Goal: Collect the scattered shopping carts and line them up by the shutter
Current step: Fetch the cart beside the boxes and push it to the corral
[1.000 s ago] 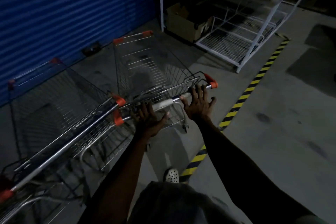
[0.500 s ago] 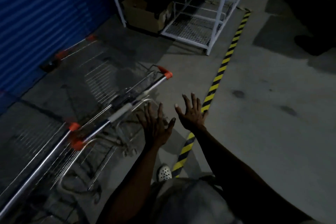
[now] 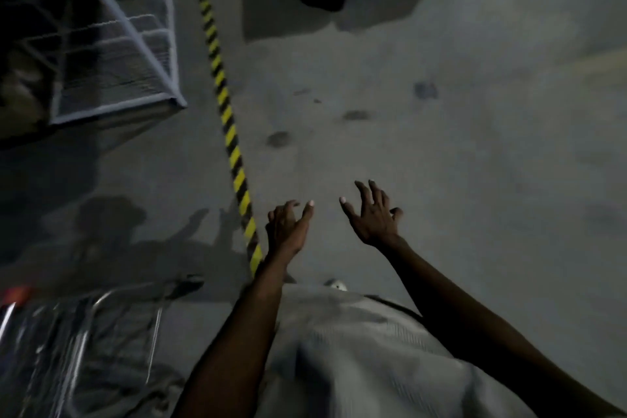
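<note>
You have let go of the cart. Your left hand and right hand now hang over the floor at lower centre, fingers loose, holding nothing. Your view has swung right, so the cart has slid to the lower left corner, blurred, the rack has moved to the upper left, and the shutter has left the frame.

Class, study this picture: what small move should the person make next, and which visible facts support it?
Probably step onward to seek another cart: the left hand and right hand are open, holding nothing; the cart at lower left lies apart from them; no other cart shows.
</note>
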A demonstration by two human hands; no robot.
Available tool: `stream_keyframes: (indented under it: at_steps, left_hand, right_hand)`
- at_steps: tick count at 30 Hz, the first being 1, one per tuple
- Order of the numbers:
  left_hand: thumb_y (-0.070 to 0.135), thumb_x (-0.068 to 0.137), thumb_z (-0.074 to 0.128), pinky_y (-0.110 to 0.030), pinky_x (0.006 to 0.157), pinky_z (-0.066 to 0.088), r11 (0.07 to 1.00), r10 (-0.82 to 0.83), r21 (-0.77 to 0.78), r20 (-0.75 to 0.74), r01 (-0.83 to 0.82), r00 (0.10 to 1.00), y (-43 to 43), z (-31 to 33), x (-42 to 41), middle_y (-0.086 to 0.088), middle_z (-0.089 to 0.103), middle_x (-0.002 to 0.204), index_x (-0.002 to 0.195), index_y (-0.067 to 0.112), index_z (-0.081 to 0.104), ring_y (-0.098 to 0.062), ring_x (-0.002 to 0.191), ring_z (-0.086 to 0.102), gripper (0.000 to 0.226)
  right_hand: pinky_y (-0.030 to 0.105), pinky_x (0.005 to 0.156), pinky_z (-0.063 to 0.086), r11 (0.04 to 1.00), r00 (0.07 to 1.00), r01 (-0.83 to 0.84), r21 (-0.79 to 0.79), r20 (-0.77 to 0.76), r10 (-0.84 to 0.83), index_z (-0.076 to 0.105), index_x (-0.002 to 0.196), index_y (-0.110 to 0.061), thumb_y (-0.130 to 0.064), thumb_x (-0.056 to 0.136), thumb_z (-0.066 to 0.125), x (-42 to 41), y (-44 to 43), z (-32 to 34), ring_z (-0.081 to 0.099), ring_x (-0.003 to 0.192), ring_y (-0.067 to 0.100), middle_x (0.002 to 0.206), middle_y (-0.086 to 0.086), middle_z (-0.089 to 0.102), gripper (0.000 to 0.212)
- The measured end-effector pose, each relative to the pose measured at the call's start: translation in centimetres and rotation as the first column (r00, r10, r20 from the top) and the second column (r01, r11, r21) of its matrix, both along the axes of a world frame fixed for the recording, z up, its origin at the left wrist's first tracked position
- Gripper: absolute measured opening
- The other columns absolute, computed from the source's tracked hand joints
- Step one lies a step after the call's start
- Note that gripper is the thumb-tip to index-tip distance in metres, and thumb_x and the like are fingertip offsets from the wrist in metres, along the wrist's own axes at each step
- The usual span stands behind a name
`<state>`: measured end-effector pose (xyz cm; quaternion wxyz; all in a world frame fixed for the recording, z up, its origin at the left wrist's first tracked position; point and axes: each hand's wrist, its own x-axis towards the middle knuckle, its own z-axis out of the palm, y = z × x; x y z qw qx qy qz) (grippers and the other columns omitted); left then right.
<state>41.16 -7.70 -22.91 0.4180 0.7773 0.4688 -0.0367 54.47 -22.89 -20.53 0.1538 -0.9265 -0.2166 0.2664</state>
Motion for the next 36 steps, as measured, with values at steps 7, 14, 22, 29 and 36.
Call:
stream_keyframes:
  at_steps: [7,14,22,29,36]
  left_hand:
    - [0.073,0.076,0.056,-0.038,0.087,0.05,0.947,-0.105,-0.291,0.116,0.135,0.988,-3.6,-0.4,15.7,-0.004,0.073,0.096,0.089,0.016,0.069,-0.025,0.095,0.064,0.06]
    - [0.047,0.093,0.07,-0.031,0.089,0.049,0.836,-0.387,-0.389,0.085,0.388,0.918,-3.0,-1.5,34.0,-0.002,0.074,0.108,0.098,0.016,0.073,-0.024,0.104,0.068,0.032]
    - [0.047,0.102,0.051,-0.031,0.071,0.047,0.559,-0.474,-0.726,0.116,0.4,0.873,-6.0,4.3,58.1,-0.001,0.072,0.087,0.102,0.018,0.069,-0.017,0.079,0.067,0.035]
    - [0.051,0.1,0.047,-0.04,0.082,0.052,0.328,-0.418,-0.912,0.093,0.246,0.904,-17.5,5.3,71.9,-0.008,0.073,0.1,0.11,0.014,0.069,-0.025,0.091,0.07,0.044]
    - [0.05,0.1,0.046,-0.043,0.089,0.051,0.254,-0.494,-0.937,0.087,0.24,0.865,-33.8,5.6,83.5,-0.012,0.072,0.115,0.12,0.013,0.067,-0.028,0.098,0.07,0.047]
  right_hand:
    - [0.058,0.116,0.018,0.894,0.882,0.448,-0.01,-0.159,-0.444,0.033,0.154,-0.038,-0.075,0.099,0.032,8.3,-7.9,-1.3,0.018,0.153,0.025,0.165,0.004,0.026,0.067]
    - [0.057,0.115,0.02,0.734,0.697,0.678,-0.052,-0.273,-0.663,0.048,0.144,-0.04,-0.083,0.092,0.037,21.0,-10.0,-1.8,0.027,0.148,0.026,0.155,0.004,0.042,0.069]
    - [0.034,0.086,0.052,0.178,0.277,0.957,0.23,-0.538,-0.796,0.07,0.118,-0.022,-0.054,0.102,0.054,35.3,-12.7,3.7,0.069,0.105,0.02,0.116,0.001,0.074,0.039]
    - [0.038,0.083,0.051,-0.702,-0.124,0.711,0.033,-0.978,-0.171,0.069,0.108,-0.017,-0.046,0.101,0.055,45.7,-21.4,4.2,0.069,0.092,0.024,0.108,0.008,0.075,0.033]
    - [0.038,0.083,0.052,-0.835,-0.045,0.55,0.013,-0.998,-0.045,0.067,0.117,-0.016,-0.048,0.1,0.054,57.2,-37.2,3.1,0.072,0.092,0.025,0.117,0.009,0.074,0.038]
